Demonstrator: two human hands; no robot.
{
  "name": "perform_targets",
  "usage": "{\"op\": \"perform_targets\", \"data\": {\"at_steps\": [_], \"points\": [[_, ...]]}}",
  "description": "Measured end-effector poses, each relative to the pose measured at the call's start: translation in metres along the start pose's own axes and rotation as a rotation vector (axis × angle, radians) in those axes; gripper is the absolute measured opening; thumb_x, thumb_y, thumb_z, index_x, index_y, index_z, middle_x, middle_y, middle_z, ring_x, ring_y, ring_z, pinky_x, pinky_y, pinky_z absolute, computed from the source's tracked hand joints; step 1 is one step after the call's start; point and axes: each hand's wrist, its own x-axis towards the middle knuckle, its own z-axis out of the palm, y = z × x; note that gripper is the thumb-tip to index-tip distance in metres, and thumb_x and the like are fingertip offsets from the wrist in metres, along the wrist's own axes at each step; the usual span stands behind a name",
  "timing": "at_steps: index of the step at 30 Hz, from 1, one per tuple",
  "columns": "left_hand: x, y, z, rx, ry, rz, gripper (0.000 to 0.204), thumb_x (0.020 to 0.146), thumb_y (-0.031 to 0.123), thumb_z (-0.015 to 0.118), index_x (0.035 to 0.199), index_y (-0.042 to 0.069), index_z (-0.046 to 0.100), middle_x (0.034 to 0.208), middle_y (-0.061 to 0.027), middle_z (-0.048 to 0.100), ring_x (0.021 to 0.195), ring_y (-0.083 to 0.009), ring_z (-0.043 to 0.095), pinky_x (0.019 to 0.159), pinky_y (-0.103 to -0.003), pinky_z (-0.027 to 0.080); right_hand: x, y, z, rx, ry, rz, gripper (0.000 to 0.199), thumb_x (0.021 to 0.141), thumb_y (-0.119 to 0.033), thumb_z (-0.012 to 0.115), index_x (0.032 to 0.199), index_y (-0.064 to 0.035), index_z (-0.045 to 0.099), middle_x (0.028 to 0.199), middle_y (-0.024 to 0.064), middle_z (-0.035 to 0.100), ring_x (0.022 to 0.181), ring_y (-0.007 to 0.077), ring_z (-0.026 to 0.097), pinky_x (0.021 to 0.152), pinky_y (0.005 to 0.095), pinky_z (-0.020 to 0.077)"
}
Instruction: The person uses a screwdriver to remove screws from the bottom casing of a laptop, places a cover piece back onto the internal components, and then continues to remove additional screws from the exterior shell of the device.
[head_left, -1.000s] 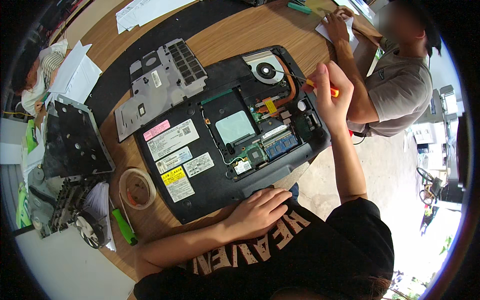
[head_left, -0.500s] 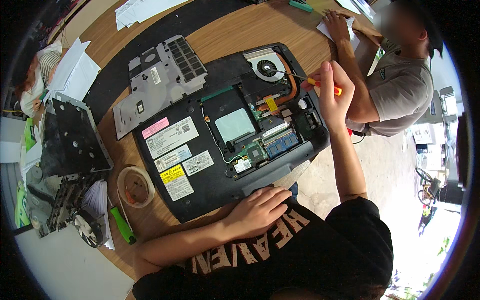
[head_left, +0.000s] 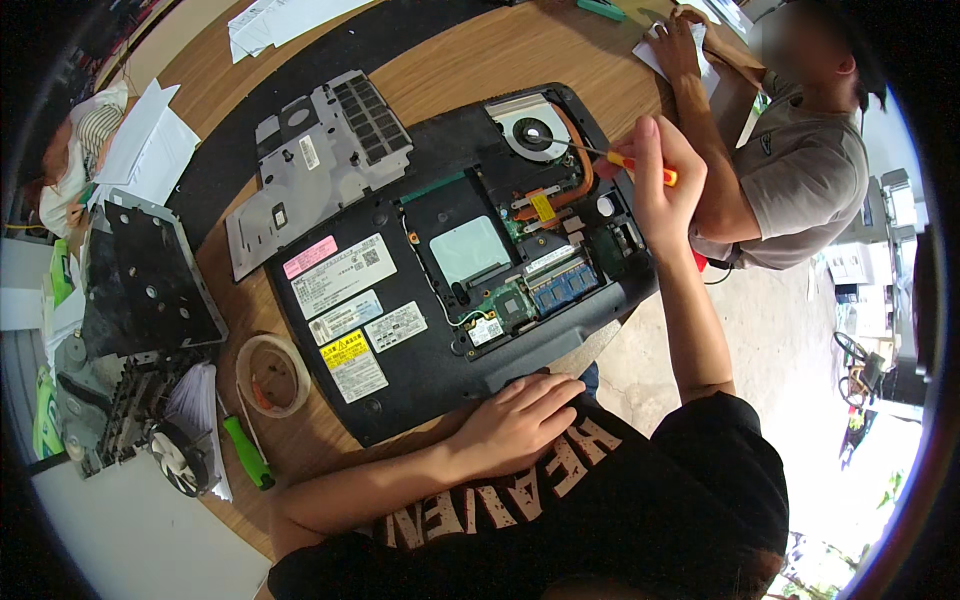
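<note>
An upturned black laptop lies on the desk with its inside laid bare. In my right hand is a screwdriver with an orange and yellow handle. Its thin shaft reaches left over the round cooling fan, the tip near the hub; contact I cannot tell. My left hand rests at the laptop's near edge, fingers stretched out and holding nothing. A copper heat pipe curves beside the fan, and a blue memory module sits nearer me.
The grey bottom cover lies beyond the laptop's far left side. To the left are a round tub, a green-handled screwdriver, a loose fan and a black metal panel. Another person sits at the right, hands on paper.
The screwdriver has shifted slightly left, its tip closer to the fan's hub. My left hand stays put. The other person's far hand has moved a little.
</note>
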Motion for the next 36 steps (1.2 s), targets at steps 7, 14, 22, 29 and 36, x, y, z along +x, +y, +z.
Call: {"op": "perform_targets", "data": {"at_steps": [7, 14, 22, 29, 36], "points": [[0.001, 0.0, -0.002, -0.014, -0.01, -0.009, 0.02, 0.085, 0.015, 0.061, 0.102, 0.005, 0.064, 0.127, -0.0082, 0.052, 0.118, -0.0259, 0.05, 0.093, -0.04, 0.044, 0.0, 0.001, -0.006, -0.077, 0.027, -0.014, 0.031, 0.094, -0.01, 0.052, 0.067, 0.0033, 0.057, 0.058, 0.0075, 0.054, 0.051, 0.013, 0.052, 0.048, 0.0272, 0.0382], [0.002, 0.001, -0.005, -0.025, -0.02, 0.004, 0.018, 0.086, 0.014, 0.06, 0.1, 0.004, 0.064, 0.126, -0.0093, 0.052, 0.117, -0.0263, 0.051, 0.093, -0.039, 0.044, -0.007, 0.012, -0.011, -0.15, 0.033, -0.141, 0.031, 0.094, -0.01, 0.052, 0.066, 0.0031, 0.058, 0.059, 0.0079, 0.054, 0.051, 0.0124, 0.052, 0.048, 0.0259, 0.0373], [0.002, 0.0, -0.005, -0.021, -0.022, 0.01, 0.018, 0.085, 0.014, 0.06, 0.1, 0.004, 0.064, 0.127, -0.0091, 0.052, 0.117, -0.0257, 0.05, 0.092, -0.039, 0.045, -0.002, 0.008, -0.008, -0.163, 0.009, -0.15, 0.03, 0.092, -0.008, 0.053, 0.065, 0.0024, 0.059, 0.057, 0.0079, 0.052, 0.05, 0.0146, 0.047, 0.048, 0.0276, 0.0351], [0.002, 0.0, -0.004, -0.039, -0.04, -0.004, 0.017, 0.085, 0.013, 0.059, 0.098, 0.004, 0.064, 0.128, -0.0095, 0.051, 0.119, -0.0257, 0.049, 0.092, -0.04, 0.044, 0.004, 0.015, -0.002, -0.148, -0.009, -0.216, 0.029, 0.092, -0.009, 0.054, 0.065, 0.002, 0.059, 0.057, 0.0081, 0.052, 0.05, 0.0159, 0.048, 0.048, 0.0278, 0.0355], [0.002, 0.001, -0.005, -0.06, -0.051, -0.016, 0.018, 0.085, 0.012, 0.059, 0.099, 0.003, 0.065, 0.128, -0.0103, 0.051, 0.12, -0.0264, 0.049, 0.094, -0.04, 0.044, 0.002, 0.015, -0.005, -0.128, -0.019, -0.161, 0.029, 0.092, -0.009, 0.054, 0.066, 0.0023, 0.059, 0.058, 0.0081, 0.053, 0.05, 0.0154, 0.049, 0.048, 0.0278, 0.0366]]}}
